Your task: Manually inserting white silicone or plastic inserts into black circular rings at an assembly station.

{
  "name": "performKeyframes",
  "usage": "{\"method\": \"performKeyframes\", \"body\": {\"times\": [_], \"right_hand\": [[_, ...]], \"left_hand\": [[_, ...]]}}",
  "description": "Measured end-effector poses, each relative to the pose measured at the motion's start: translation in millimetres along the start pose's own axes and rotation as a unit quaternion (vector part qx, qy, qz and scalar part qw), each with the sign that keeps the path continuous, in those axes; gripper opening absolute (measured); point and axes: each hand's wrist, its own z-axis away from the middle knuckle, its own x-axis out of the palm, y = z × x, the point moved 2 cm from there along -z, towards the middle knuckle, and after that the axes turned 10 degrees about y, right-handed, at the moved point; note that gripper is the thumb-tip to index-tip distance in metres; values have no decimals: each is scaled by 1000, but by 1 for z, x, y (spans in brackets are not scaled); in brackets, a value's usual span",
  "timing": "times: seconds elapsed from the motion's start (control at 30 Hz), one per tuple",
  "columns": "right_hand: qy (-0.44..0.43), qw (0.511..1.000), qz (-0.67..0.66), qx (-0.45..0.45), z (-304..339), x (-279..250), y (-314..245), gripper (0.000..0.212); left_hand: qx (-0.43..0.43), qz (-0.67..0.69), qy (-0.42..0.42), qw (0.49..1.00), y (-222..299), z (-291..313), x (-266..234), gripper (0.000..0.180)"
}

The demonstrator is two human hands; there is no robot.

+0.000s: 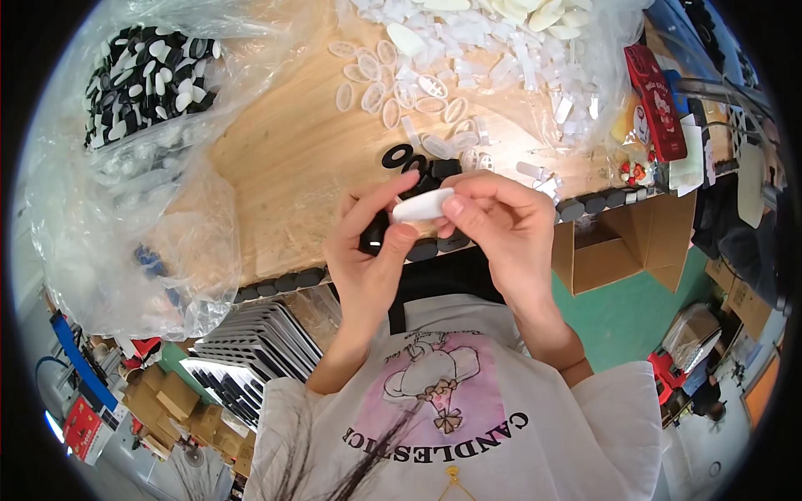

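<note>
Between my two hands, just above the table's near edge, is a smooth white oval plastic piece (pixel 422 206). My right hand (pixel 507 227) pinches its right end between thumb and fingertips. The thumb and forefinger of my left hand (pixel 365 240) close on its left end. Behind my fingers lie black oval rings (pixel 397 155) and other black parts (pixel 445 169), partly hidden by the hands. A glossy black piece (pixel 373 235) shows beside my left thumb. Clear oval frames (pixel 373 96) lie loose farther back on the wooden table (pixel 276 159).
A clear bag of black and white pieces (pixel 154 83) stands at the far left. Translucent strips (pixel 501 58) are heaped at the back. A red package (pixel 656 102) lies at the right. Below the edge are a cardboard box (pixel 631 242) and stacked trays (pixel 251 351).
</note>
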Motion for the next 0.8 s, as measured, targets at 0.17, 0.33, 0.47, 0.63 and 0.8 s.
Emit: {"method": "performKeyframes", "body": {"times": [0.17,0.33,0.47,0.63,0.8], "right_hand": [[54,996,-19,-68,0,1,1,12],[31,984,68,-164,11,2,-11,18],[4,907,224,-356,19,7,-29,26],[-25,871,213,-441,24,18,-32,28],[-34,852,225,-472,26,20,-26,27]], "left_hand": [[-294,298,-25,908,-9,0,-1,45],[-149,260,18,954,1,-4,-5,41],[-120,319,-7,940,-15,0,-19,47],[-106,348,28,931,-15,11,-19,45],[-68,348,30,935,-12,12,-12,48]]}}
